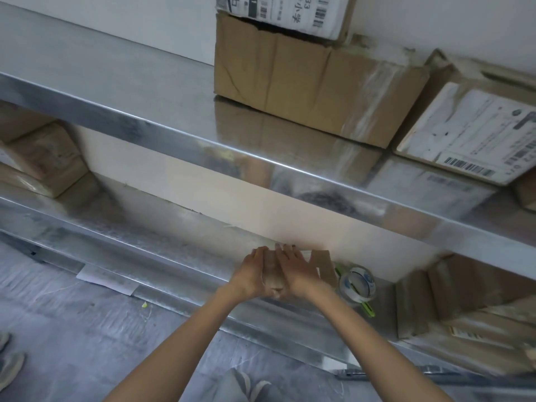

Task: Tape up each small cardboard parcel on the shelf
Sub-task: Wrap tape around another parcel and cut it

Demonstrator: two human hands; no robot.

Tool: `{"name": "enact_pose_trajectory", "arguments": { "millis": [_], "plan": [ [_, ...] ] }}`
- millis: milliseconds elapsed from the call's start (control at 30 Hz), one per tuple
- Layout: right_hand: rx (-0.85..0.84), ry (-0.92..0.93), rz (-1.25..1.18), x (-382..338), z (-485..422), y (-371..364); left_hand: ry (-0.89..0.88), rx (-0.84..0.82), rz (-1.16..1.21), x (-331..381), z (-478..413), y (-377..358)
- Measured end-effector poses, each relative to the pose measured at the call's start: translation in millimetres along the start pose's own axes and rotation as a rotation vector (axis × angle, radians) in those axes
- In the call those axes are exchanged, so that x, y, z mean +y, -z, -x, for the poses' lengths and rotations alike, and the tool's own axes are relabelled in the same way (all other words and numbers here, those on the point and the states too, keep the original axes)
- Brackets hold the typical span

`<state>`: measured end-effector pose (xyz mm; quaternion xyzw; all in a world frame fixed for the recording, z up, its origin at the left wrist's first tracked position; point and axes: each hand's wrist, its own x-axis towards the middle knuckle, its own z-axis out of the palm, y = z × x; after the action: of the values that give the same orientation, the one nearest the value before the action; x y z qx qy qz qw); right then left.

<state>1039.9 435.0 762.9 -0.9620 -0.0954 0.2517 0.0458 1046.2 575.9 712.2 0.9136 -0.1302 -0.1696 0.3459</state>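
Both your hands are on one small brown cardboard parcel: left hand cupped round it, right hand flat on top. One green-handled tape dispenser sits just beside.

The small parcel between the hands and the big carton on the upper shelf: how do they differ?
The small parcel is far smaller than the big carton. The left hand and right hand hold the parcel on the lower shelf; the carton stands untouched. Only the carton carries a labelled box. Both are brown cardboard.

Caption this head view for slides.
On the shelf, left hand grips a parcel, right hand presses it, beside a tape roll.
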Motion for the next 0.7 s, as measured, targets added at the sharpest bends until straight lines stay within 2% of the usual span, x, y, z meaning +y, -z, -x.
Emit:
{"name": "enact_pose_trajectory", "arguments": {
  "millis": [133, 267, 367, 433, 533, 700],
  "plan": [
    [0.272, -0.022, 0.081, -7, 10, 4, 0.107, -0.112, 0.351, -1, 0, 9],
    [0.494, -0.117, 0.111, -18, 19, -7, 0.195, -0.147, 0.298, 2, -7, 25],
    [0.486, -0.102, 0.159, -20, 26, -32, 0.168, -0.163, 0.413, 13, -8, 23],
    [0.487, -0.082, 0.163, -18, 34, -42, 0.181, -0.091, 0.424, 15, -10, 21],
    [0.478, -0.104, 0.164, -19, 50, -46, 0.154, 0.01, 0.349, 13, -14, 20],
    [0.5, -0.048, 0.128, -31, 66, -51, 0.055, 0.0, 0.138, 13, -16, 21]
  ]
}}
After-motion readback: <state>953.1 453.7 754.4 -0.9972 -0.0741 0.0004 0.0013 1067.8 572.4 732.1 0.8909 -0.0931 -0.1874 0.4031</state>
